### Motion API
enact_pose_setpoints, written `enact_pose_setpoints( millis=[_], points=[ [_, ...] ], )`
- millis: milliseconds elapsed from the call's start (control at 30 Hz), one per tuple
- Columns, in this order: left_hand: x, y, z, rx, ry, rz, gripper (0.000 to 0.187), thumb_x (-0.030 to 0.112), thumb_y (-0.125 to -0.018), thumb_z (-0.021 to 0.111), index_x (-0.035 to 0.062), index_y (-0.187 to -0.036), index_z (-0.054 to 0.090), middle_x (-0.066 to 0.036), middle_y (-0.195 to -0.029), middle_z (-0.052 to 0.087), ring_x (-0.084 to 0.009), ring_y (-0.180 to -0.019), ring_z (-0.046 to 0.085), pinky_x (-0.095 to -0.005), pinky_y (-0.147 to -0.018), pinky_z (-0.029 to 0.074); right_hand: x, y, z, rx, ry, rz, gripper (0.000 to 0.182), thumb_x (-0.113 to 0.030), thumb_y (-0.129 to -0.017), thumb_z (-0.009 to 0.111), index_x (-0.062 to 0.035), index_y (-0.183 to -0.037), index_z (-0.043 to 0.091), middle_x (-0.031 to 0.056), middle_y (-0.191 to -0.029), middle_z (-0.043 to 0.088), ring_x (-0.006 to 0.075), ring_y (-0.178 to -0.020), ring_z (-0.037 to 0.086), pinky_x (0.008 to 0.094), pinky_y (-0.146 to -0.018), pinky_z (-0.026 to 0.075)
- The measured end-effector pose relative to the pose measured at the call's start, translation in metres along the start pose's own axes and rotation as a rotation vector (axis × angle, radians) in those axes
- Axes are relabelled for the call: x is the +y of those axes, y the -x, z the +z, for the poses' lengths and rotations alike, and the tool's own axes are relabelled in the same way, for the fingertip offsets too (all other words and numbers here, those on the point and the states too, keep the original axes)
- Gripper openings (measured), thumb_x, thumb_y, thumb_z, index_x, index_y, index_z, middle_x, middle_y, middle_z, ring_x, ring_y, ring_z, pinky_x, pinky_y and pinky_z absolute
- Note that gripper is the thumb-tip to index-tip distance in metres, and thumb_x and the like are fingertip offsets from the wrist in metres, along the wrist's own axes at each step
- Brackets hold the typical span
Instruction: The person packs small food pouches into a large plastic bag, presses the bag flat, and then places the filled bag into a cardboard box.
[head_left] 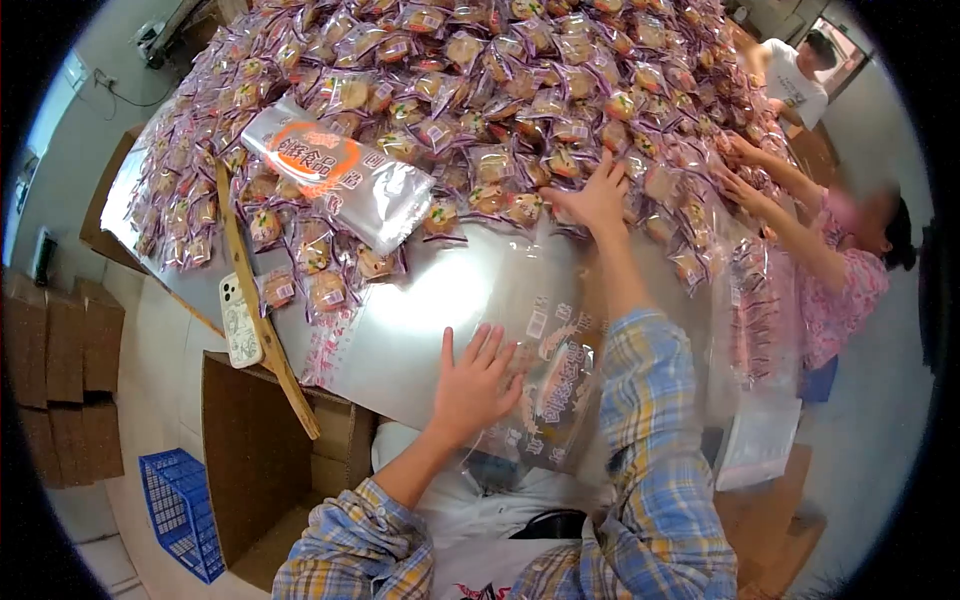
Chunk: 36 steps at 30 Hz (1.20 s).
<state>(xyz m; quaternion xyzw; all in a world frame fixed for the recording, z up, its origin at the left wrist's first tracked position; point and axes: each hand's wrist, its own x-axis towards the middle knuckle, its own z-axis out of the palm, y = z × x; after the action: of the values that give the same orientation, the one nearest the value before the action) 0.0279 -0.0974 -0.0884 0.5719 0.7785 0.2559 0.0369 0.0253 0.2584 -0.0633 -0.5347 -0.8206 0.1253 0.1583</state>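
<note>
A large heap of small wrapped snack packets covers the metal table. At the heap's near edge my right hand touches the packets with its fingers spread. My left hand lies with fingers apart near the table's front edge, beside a clear printed plastic bag. That bag lies flat between my two forearms, partly over the edge. A silver bag with orange print rests on the packets to the left.
A wooden strip and a phone lie at the table's left edge. Below are an open cardboard box and a blue crate. A co-worker in pink reaches into the heap; another person stands behind.
</note>
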Motion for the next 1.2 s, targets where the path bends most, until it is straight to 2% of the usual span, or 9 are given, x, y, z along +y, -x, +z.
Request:
enact_pose_setpoints(
  millis=[33,133,400,533,700,800,933,1000,1200],
  points=[
    [0.003,0.000,0.000,0.002,0.000,-0.001,0.047,0.037,-0.091,0.069,0.0111,-0.131,0.069,-0.013,-0.145,0.061,-0.0298,-0.141,0.051,-0.0652,-0.123,0.017,0.007,0.000,-0.006,-0.057,-0.019,-0.028,0.129,-0.061,-0.066,0.087,-0.0166,-0.164,0.015,0.0243,-0.163,0.026,0.0463,-0.150,0.025,0.0720,-0.113,0.031],
    [0.002,0.001,-0.001,0.017,0.004,0.016,0.048,0.037,-0.091,0.070,0.0104,-0.131,0.069,-0.014,-0.145,0.061,-0.0304,-0.141,0.051,-0.0652,-0.123,0.016,0.004,0.007,-0.030,-0.271,0.137,0.106,0.129,-0.059,-0.066,0.087,-0.0174,-0.164,0.015,0.0225,-0.162,0.029,0.0428,-0.151,0.026,0.0764,-0.109,0.032],
    [0.004,0.001,0.006,0.045,0.008,0.011,0.047,0.035,-0.091,0.070,0.0101,-0.131,0.069,-0.014,-0.144,0.062,-0.0311,-0.139,0.052,-0.0644,-0.122,0.017,0.013,0.018,-0.016,-0.128,0.098,0.076,0.126,-0.055,-0.068,0.085,-0.0156,-0.165,0.015,0.0205,-0.163,0.031,0.0424,-0.156,0.016,0.0786,-0.111,0.028],
    [0.002,0.005,0.007,0.073,-0.001,0.004,0.046,0.034,-0.090,0.071,0.0107,-0.129,0.070,-0.014,-0.141,0.063,-0.0317,-0.136,0.053,-0.0618,-0.122,0.020,0.019,0.003,-0.022,-0.276,0.001,0.148,0.124,-0.049,-0.069,0.084,-0.0138,-0.165,0.013,0.0178,-0.165,0.029,0.0464,-0.157,0.008,0.0840,-0.108,0.026],
    [0.005,0.001,0.010,0.087,-0.004,-0.014,0.044,0.033,-0.089,0.072,0.0114,-0.127,0.071,-0.013,-0.139,0.065,-0.0318,-0.135,0.054,-0.0602,-0.122,0.022,0.022,-0.002,-0.020,-0.233,-0.020,0.167,0.112,-0.039,-0.072,0.075,-0.0275,-0.166,0.015,0.0152,-0.165,0.032,0.0461,-0.157,0.007,0.0888,-0.106,0.019],
    [0.006,-0.002,0.008,0.067,-0.026,-0.024,0.043,0.033,-0.088,0.074,0.0111,-0.125,0.072,-0.013,-0.139,0.065,-0.0316,-0.135,0.055,-0.0594,-0.122,0.022,0.023,-0.008,-0.015,-0.176,-0.007,0.185,0.107,-0.038,-0.072,0.074,-0.0263,-0.165,0.022,0.0155,-0.163,0.035,0.0448,-0.157,0.007,0.0891,-0.106,0.018],
    [0.011,-0.006,0.004,0.056,-0.027,-0.062,0.042,0.028,-0.087,0.075,0.0105,-0.125,0.072,-0.013,-0.141,0.065,-0.0316,-0.137,0.054,-0.0570,-0.122,0.024,0.021,-0.009,-0.007,-0.064,0.002,0.185,0.102,-0.044,-0.074,0.077,-0.0221,-0.162,0.031,0.0136,-0.160,0.040,0.0442,-0.157,0.009,0.0896,-0.105,0.018],
    [0.012,-0.006,0.003,0.043,-0.036,-0.080,0.041,0.027,-0.087,0.075,0.0104,-0.125,0.072,-0.013,-0.141,0.065,-0.0315,-0.137,0.054,-0.0563,-0.122,0.024,0.024,-0.009,0.000,-0.004,0.023,0.141,0.107,-0.061,-0.071,0.082,-0.0243,-0.160,0.034,0.0108,-0.159,0.042,0.0428,-0.157,0.013,0.0890,-0.103,0.022],
    [0.012,-0.013,0.007,0.028,-0.077,-0.083,0.039,0.024,-0.088,0.073,0.0105,-0.125,0.072,-0.013,-0.143,0.064,-0.0308,-0.139,0.052,-0.0546,-0.122,0.023,0.028,-0.012,-0.002,0.015,-0.028,0.089,0.091,-0.056,-0.078,0.081,-0.0266,-0.155,0.042,0.0143,-0.156,0.044,0.0473,-0.155,0.012,0.0902,-0.101,0.024]
  ],
)
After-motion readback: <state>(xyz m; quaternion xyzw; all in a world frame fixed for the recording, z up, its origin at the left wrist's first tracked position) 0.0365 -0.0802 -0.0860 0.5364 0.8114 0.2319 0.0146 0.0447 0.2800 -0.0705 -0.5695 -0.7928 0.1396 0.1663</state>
